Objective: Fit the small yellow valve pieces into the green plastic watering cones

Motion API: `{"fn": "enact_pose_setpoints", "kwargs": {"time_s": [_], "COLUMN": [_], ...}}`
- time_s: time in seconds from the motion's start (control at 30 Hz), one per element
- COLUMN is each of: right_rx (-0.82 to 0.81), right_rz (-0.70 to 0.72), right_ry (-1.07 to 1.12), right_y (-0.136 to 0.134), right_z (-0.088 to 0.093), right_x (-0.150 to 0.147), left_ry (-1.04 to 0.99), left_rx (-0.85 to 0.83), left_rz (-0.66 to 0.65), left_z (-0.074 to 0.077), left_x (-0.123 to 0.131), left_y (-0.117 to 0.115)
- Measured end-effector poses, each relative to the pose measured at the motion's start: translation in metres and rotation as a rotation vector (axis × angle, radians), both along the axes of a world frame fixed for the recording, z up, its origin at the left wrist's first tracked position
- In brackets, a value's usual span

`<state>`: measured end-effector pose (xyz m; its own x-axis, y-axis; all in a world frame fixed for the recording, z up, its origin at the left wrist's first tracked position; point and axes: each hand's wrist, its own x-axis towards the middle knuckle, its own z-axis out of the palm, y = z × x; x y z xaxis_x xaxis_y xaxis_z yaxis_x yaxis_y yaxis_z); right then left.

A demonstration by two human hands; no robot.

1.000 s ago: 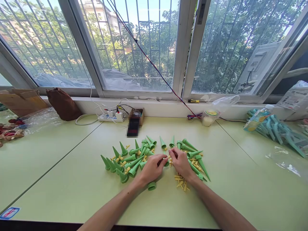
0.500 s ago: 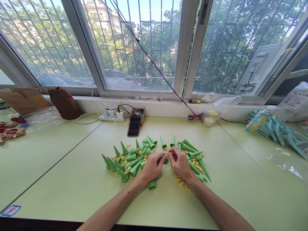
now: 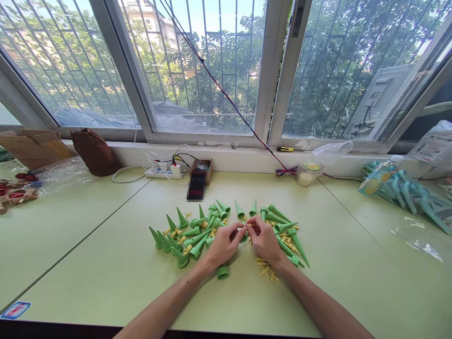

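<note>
My left hand (image 3: 224, 244) and my right hand (image 3: 264, 239) meet fingertip to fingertip above the middle of the table, both closed in a pinch. Whatever is between the fingers is too small and covered to make out; a hint of yellow shows by them. Partly hidden below the fingertips is a green piece (image 3: 243, 238). Green plastic cone spikes (image 3: 181, 256) lie or stand left of my left hand, and more green spikes (image 3: 300, 247) lie to the right. Small yellow fittings (image 3: 267, 270) are heaped by my right wrist. One green cap (image 3: 222, 272) sits under my left forearm.
Behind the pile are a power strip (image 3: 164, 172) with cables, a small cardboard box (image 3: 208, 172) and a pixelated dark object (image 3: 196, 186). A plastic cup (image 3: 307, 175) stands at the back right. Light-blue plastic pieces (image 3: 409, 193) lie far right; a brown bag (image 3: 94, 153) is back left.
Hardly anything differs. Both hands stay pinched together in the same place, with only a very slight shift of the fingers.
</note>
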<state>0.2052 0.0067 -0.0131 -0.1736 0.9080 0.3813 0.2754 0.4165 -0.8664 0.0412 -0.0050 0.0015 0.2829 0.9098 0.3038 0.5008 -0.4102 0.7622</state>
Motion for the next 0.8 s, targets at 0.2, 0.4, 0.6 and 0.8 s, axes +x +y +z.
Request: {"fn": "enact_pose_setpoints", "kwargs": {"time_s": [0.2, 0.4, 0.6, 0.8], "right_rx": [0.017, 0.042, 0.068, 0.069], "right_rz": [0.018, 0.006, -0.003, 0.03], "right_ry": [-0.016, -0.021, -0.012, 0.012], "right_y": [0.0002, 0.0001, -0.0022, -0.0042], "right_z": [0.0006, 0.0009, 0.0044, 0.0054], "right_x": [0.0004, 0.0003, -0.0007, -0.0009], "left_ry": [-0.055, -0.159, -0.306, -0.408], "left_rx": [-0.017, -0.097, -0.244, -0.355], "left_rz": [0.007, 0.001, -0.05, -0.08], "left_z": [0.0003, 0.0031, -0.0014, -0.0006], "left_x": [0.0002, 0.0012, 0.0, -0.0002], "left_y": [0.0005, -0.0001, 0.002, 0.0045]}}
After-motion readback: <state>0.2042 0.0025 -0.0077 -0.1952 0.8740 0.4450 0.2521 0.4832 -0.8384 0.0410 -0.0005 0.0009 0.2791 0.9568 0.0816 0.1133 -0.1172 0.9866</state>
